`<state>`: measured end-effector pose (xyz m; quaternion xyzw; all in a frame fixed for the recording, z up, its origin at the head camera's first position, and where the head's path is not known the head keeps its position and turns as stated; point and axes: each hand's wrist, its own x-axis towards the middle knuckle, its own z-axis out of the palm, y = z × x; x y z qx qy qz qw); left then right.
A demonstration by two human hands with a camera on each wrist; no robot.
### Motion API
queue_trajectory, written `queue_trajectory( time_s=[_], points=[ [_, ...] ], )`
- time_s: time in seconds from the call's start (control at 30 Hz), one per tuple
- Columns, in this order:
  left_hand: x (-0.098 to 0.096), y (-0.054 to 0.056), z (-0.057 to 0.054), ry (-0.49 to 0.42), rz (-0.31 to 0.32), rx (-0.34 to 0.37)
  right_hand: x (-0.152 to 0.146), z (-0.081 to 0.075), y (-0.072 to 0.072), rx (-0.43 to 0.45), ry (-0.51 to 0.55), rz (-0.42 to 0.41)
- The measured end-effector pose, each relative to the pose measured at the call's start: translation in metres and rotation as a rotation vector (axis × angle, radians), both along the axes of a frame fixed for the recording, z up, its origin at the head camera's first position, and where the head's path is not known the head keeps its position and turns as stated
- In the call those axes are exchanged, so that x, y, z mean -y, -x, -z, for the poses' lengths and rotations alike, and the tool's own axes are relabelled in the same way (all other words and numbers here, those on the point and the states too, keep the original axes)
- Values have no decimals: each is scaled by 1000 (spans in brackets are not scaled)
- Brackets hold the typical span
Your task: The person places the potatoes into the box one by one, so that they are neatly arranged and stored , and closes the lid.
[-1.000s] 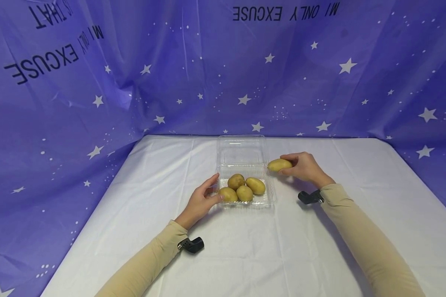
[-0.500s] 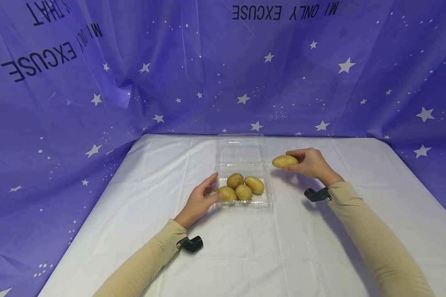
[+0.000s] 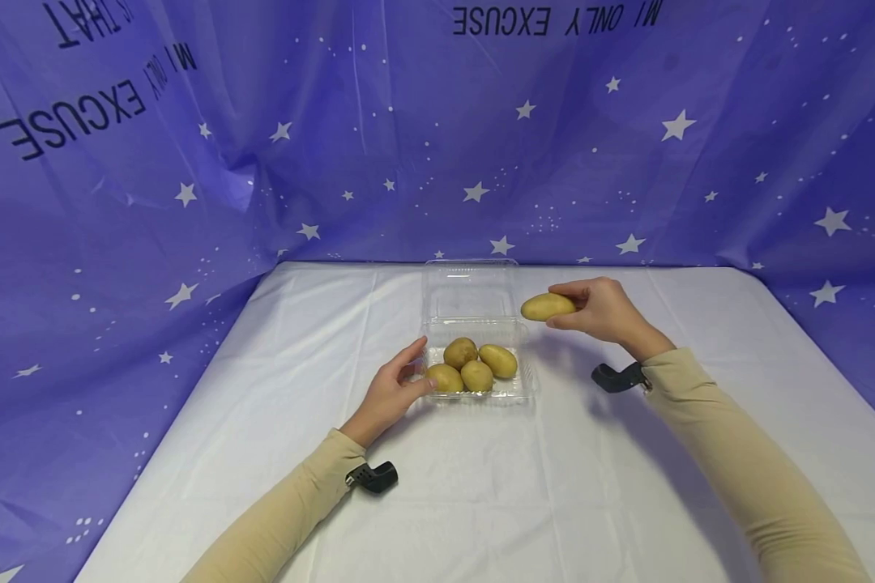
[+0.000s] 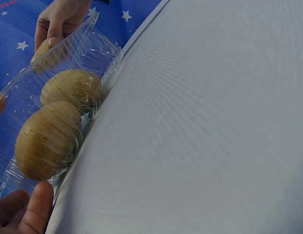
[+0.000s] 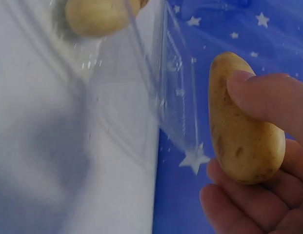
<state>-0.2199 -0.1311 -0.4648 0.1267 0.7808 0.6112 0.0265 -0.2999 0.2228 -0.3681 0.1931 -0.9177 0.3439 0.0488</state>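
Observation:
In the head view my right hand (image 3: 601,312) pinches an oval yellow potato (image 3: 547,307) above the table, just right of the clear plastic clamshell box (image 3: 514,394). In the right wrist view the thumb lies on one side of this potato (image 5: 239,131), the fingers on the other. Several more potatoes (image 3: 476,376) lie in the box's base; its lid (image 3: 470,291) is folded back behind. At the box's left side my left hand (image 3: 390,397) touches the wall with extended fingers and thumb. A fingertip (image 4: 41,200) shows against the box in the left wrist view.
A white cloth (image 3: 474,486) covers the table. Behind and to the sides hangs a purple-blue curtain (image 3: 408,146) with white stars and black lettering. Black camera mounts sit on the left wrist (image 3: 375,478) and the right wrist (image 3: 616,378).
My right hand has raised the potato, first shifting right, then back left toward the box. The left hand and the potatoes in the box stay put.

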Motion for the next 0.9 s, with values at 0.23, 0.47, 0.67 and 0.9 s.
queue_trajectory(
  time_s=[0.23,0.47,0.67,0.9],
  points=[
    [0,-2,-2,-6,-5,-1,21,-2,-7,-10,9,-38],
    [0,-1,-2,-8,2,0,44,2,-14,13,26,-98],
    [0,-2,-3,-7,-1,4,61,6,-19,34,55,-160],
    [0,-1,-1,-4,-4,-1,84,12,-23,59,47,-238]
  ],
)
